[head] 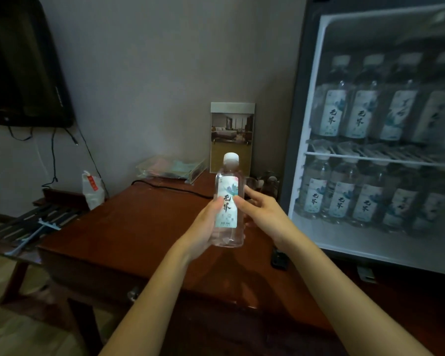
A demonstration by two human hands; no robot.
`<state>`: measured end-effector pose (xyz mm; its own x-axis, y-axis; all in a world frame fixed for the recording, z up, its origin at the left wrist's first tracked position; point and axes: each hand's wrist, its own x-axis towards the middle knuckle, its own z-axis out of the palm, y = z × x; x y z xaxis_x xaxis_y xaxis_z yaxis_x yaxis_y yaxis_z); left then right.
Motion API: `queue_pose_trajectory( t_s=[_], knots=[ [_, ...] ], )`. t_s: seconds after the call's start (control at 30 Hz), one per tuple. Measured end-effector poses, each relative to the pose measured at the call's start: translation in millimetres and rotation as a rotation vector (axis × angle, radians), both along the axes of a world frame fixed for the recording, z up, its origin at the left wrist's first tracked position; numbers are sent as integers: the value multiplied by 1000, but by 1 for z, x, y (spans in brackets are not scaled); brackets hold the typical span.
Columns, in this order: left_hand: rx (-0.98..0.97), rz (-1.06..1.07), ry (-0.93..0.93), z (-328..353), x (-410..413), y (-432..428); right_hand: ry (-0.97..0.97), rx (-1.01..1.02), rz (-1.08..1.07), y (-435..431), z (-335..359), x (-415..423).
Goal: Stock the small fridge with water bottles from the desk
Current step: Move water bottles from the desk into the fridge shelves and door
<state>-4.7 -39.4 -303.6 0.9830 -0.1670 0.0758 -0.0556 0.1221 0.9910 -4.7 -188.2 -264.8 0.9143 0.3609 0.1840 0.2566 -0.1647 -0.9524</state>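
Note:
A clear water bottle (pixel 228 201) with a white cap and a pale printed label stands upright in the air above the brown desk (pixel 129 227). My left hand (pixel 203 227) grips its lower body from the left. My right hand (pixel 263 214) holds it from the right, thumb on the label and fingers behind. To the right stands the small fridge (pixel 308 73) with its glass door closed. Behind the glass, rows of the same bottles (pixel 357 114) fill the upper shelf and the lower shelf.
A framed room picture (pixel 232 137) and a clear acrylic tray (pixel 172 168) stand at the back of the desk, with a black cable (pixel 170 187) across it. A white packet (pixel 93 188) sits at the left; a slatted rack (pixel 28 227) lies lower left. A television (pixel 21 62) hangs on the wall.

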Motion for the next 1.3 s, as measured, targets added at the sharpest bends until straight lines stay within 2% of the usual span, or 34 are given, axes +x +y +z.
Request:
queue_pose_trajectory(
  t_s=[0.3,0.47,0.67,0.93,1.2,1.3],
  knots=[
    [193,24,-233,18,-29,-51,-93,100,-24,-50,15,-35],
    [333,-1,-375,38,-34,-84,-214,73,-131,-88,23,-44],
    [323,-50,-476,69,-25,-139,-312,159,-260,-136,48,-43],
    [369,-112,-703,128,15,-214,-412,276,-443,-196,82,-16],
    [401,-90,-617,142,74,-276,-368,315,-584,-234,104,26],
    [399,-76,-649,147,84,-289,-390,308,-626,-242,105,40]
  ],
)
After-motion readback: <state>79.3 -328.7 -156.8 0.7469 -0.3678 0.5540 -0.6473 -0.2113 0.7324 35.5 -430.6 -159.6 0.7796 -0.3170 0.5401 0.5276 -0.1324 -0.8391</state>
